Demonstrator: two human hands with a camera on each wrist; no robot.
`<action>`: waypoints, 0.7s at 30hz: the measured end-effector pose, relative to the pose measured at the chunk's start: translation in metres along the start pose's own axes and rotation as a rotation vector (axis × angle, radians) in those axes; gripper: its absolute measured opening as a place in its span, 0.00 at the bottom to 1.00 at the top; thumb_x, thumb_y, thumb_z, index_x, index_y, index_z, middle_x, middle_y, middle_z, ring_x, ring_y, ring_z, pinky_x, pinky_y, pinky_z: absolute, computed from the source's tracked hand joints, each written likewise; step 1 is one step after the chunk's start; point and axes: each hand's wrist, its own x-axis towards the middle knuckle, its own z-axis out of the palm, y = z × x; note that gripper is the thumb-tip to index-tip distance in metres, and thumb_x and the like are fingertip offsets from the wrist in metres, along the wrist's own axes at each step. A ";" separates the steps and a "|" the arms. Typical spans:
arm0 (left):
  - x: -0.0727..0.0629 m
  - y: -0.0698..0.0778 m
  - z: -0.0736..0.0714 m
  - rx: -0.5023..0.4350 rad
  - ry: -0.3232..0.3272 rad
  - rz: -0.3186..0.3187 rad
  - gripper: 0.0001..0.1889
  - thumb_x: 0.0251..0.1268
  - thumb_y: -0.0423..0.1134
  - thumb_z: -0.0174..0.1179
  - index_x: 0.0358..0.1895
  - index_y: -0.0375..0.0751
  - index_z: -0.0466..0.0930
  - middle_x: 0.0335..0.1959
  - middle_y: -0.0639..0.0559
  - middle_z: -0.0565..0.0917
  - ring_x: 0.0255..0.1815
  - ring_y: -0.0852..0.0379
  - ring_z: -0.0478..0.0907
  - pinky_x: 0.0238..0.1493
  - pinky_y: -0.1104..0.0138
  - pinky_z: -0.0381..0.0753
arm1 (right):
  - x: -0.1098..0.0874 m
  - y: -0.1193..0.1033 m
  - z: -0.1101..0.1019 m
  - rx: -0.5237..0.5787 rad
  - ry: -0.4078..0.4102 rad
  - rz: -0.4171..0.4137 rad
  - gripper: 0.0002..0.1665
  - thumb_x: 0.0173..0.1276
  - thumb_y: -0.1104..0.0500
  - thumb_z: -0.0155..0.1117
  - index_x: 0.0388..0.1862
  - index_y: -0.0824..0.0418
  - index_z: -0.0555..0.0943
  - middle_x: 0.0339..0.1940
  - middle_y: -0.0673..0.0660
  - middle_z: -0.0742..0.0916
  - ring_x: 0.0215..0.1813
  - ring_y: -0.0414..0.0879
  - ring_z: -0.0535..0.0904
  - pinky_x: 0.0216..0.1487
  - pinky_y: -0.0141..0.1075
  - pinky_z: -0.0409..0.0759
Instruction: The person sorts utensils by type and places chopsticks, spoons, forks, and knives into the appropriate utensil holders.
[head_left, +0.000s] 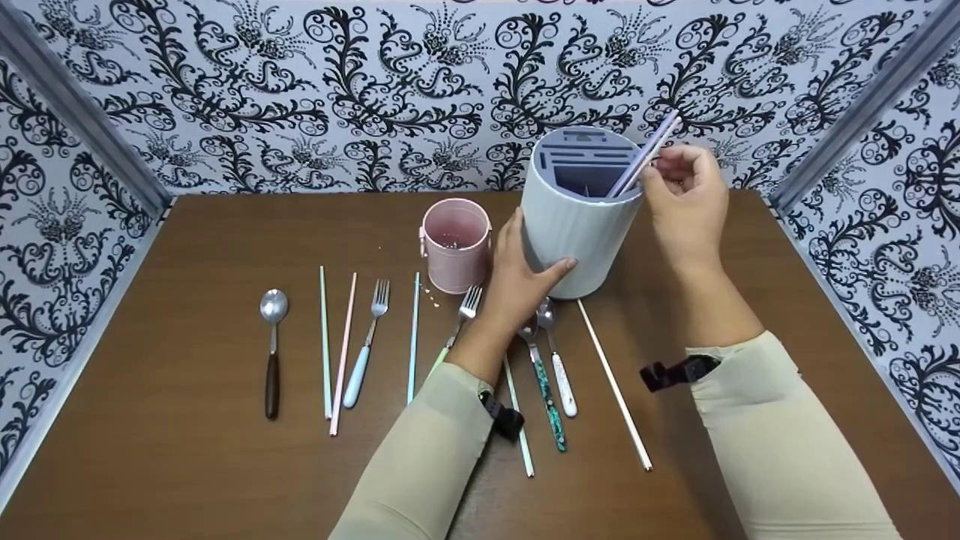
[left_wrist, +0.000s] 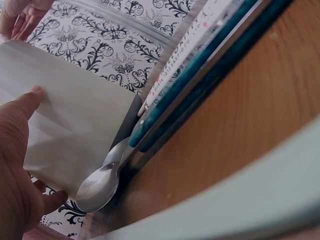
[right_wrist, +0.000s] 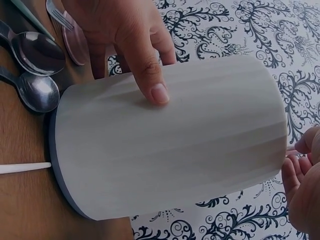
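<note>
A white cylindrical utensil holder (head_left: 581, 244) with a grey slotted top (head_left: 589, 142) stands at the back right of the table. My left hand (head_left: 517, 277) grips its left side, thumb across the front; the right wrist view shows the same thumb on the holder (right_wrist: 185, 135). My right hand (head_left: 691, 206) pinches pale purple chopsticks (head_left: 651, 150) at the rim. They lean to the right, with their lower ends inside the large front compartment. Two spoons (left_wrist: 100, 187) lie close to the holder's base.
A pink cup (head_left: 457, 266) stands left of the holder. Across the table (head_left: 187, 465) lie a dark-handled spoon (head_left: 272, 352), a blue-handled fork (head_left: 365, 349), a green-handled fork (head_left: 468, 306) and several loose chopsticks (head_left: 615, 382). Patterned walls (head_left: 420, 82) enclose the back and sides.
</note>
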 end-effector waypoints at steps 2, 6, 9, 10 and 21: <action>0.000 0.000 0.000 -0.001 0.000 -0.001 0.59 0.56 0.53 0.78 0.85 0.44 0.49 0.82 0.45 0.60 0.83 0.48 0.58 0.83 0.56 0.59 | -0.002 0.000 -0.001 0.001 0.009 -0.001 0.11 0.67 0.71 0.67 0.46 0.64 0.80 0.40 0.50 0.82 0.44 0.43 0.80 0.49 0.29 0.82; 0.000 0.000 0.001 0.002 -0.001 -0.007 0.59 0.55 0.53 0.78 0.85 0.44 0.49 0.82 0.45 0.60 0.83 0.48 0.58 0.83 0.56 0.59 | -0.009 0.001 -0.005 0.017 0.029 0.002 0.12 0.66 0.72 0.68 0.44 0.60 0.80 0.42 0.52 0.81 0.44 0.44 0.80 0.50 0.29 0.82; 0.000 0.000 0.001 0.005 0.000 -0.010 0.59 0.55 0.53 0.78 0.85 0.44 0.49 0.82 0.45 0.60 0.83 0.47 0.58 0.83 0.56 0.59 | -0.015 0.003 -0.007 0.047 0.036 0.012 0.13 0.65 0.74 0.67 0.43 0.58 0.80 0.42 0.54 0.81 0.44 0.45 0.80 0.50 0.29 0.82; -0.001 0.000 0.001 0.004 0.001 -0.011 0.59 0.55 0.53 0.78 0.85 0.44 0.49 0.82 0.45 0.60 0.83 0.47 0.58 0.83 0.56 0.59 | -0.017 0.003 -0.008 0.060 0.037 0.017 0.14 0.65 0.74 0.67 0.43 0.58 0.81 0.42 0.54 0.82 0.44 0.45 0.80 0.50 0.29 0.82; 0.000 -0.001 0.001 0.003 0.004 -0.005 0.58 0.55 0.53 0.78 0.84 0.45 0.50 0.82 0.46 0.61 0.82 0.48 0.58 0.83 0.56 0.59 | -0.043 0.009 -0.018 0.190 0.020 0.033 0.15 0.62 0.78 0.66 0.44 0.64 0.82 0.38 0.55 0.84 0.41 0.46 0.80 0.47 0.29 0.85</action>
